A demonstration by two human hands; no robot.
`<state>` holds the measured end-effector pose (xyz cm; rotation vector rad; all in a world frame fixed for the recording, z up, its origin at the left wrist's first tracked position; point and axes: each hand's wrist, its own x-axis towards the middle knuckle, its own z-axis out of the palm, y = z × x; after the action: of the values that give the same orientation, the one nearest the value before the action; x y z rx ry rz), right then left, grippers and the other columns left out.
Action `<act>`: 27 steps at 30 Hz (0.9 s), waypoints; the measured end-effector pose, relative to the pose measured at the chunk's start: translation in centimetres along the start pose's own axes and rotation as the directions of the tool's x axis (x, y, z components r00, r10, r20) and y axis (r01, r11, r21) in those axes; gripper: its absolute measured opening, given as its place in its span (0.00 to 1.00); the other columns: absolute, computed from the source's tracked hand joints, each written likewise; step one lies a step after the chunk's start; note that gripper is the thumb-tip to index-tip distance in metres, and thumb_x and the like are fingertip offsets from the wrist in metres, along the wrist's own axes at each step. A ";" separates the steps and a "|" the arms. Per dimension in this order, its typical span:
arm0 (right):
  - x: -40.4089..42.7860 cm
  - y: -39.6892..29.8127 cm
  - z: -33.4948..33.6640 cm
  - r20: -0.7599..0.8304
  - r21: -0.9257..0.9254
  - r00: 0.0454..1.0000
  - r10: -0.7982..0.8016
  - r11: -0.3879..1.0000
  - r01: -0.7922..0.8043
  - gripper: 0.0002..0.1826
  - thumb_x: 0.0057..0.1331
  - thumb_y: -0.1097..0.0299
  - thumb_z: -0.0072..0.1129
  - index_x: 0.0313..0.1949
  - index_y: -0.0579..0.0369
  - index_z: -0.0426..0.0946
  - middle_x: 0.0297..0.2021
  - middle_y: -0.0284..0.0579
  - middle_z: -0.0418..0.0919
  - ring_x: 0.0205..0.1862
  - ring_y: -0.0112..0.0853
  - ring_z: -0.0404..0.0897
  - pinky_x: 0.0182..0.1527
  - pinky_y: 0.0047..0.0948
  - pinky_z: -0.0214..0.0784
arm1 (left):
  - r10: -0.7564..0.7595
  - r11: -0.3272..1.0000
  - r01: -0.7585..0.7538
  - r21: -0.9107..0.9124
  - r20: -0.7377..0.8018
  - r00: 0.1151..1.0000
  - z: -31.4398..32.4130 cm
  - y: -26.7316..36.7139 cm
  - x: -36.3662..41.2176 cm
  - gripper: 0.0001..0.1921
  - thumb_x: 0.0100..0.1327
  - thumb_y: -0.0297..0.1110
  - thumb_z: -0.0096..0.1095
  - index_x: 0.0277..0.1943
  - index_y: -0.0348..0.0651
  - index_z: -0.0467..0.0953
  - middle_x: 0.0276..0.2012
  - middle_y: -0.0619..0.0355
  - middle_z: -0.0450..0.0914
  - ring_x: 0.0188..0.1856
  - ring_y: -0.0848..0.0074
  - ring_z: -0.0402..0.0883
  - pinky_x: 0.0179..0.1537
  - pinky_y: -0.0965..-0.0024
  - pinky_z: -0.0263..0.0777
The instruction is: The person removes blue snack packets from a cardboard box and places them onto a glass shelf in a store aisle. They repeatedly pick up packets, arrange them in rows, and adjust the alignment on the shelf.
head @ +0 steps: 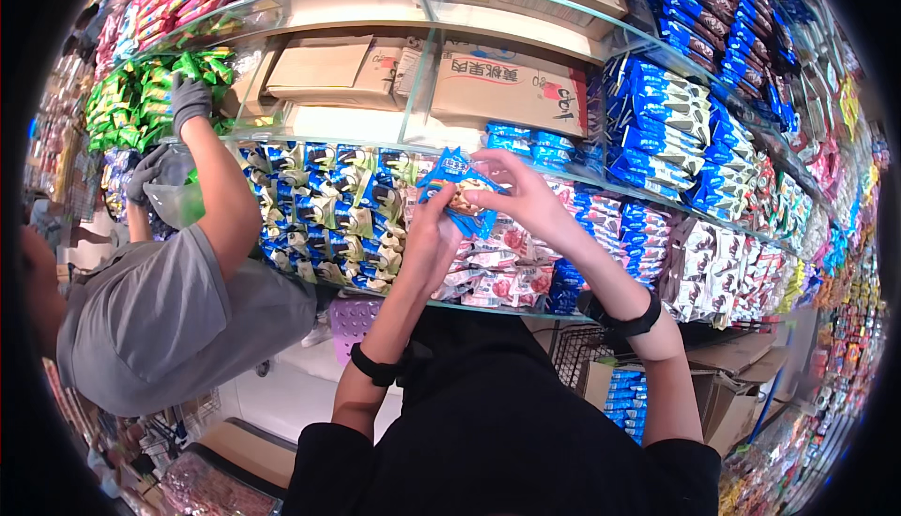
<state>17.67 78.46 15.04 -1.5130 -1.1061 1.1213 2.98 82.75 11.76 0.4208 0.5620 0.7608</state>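
Observation:
A blue snack packet (464, 196) with a picture of a cookie on it is held up in front of the shelf bins. My left hand (433, 234) grips its left and lower side, the thumb on the front. My right hand (517, 192) pinches its right side between thumb and fingers. Below the packet lie pink-and-white wrapped snacks (500, 277) in a bin. To their left are rows of blue, white and green packets (331, 213). Small light-blue packets (531, 143) lie just behind my right hand.
At the left a co-worker in a grey shirt (155, 319) reaches with gloved hands toward green packets (151, 97), beside a translucent bag (176, 189). Cardboard boxes (507, 90) stand behind glass dividers. A purple basket (352, 322) and an open carton (732, 382) are below the shelf.

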 end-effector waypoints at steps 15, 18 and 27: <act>10.3 3.3 -2.8 0.133 -0.831 0.953 -0.271 0.494 0.256 0.25 0.49 0.65 0.69 0.44 0.58 0.68 0.41 0.52 0.77 0.46 0.48 0.76 0.46 0.42 0.71 | 0.326 0.837 -0.238 0.493 -0.100 0.940 -4.0 2.7 -0.7 0.23 0.69 0.38 0.49 0.63 0.40 0.58 0.54 0.54 0.67 0.57 0.74 0.66 0.58 0.67 0.61; 11.3 5.5 -1.5 0.155 -0.864 0.955 -0.253 0.434 0.256 0.29 0.50 0.65 0.68 0.50 0.60 0.66 0.42 0.56 0.76 0.45 0.51 0.76 0.46 0.43 0.70 | 0.356 0.721 -0.259 0.642 -0.023 0.934 -4.2 3.1 -0.7 0.20 0.68 0.35 0.51 0.60 0.38 0.62 0.53 0.54 0.69 0.56 0.74 0.68 0.58 0.68 0.62; 11.9 6.7 -1.6 0.222 -0.818 0.945 -0.239 0.482 0.314 0.27 0.51 0.70 0.64 0.51 0.62 0.67 0.43 0.58 0.75 0.46 0.53 0.75 0.49 0.44 0.68 | 0.130 -0.542 -0.095 0.835 0.195 0.972 0.0 3.2 13.4 0.22 0.60 0.39 0.58 0.54 0.38 0.67 0.45 0.36 0.75 0.49 0.52 0.76 0.47 0.57 0.72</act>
<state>22.31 88.65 7.00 -1.8945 -2.0723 0.3565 9.19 94.75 9.22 2.4669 1.2048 0.1248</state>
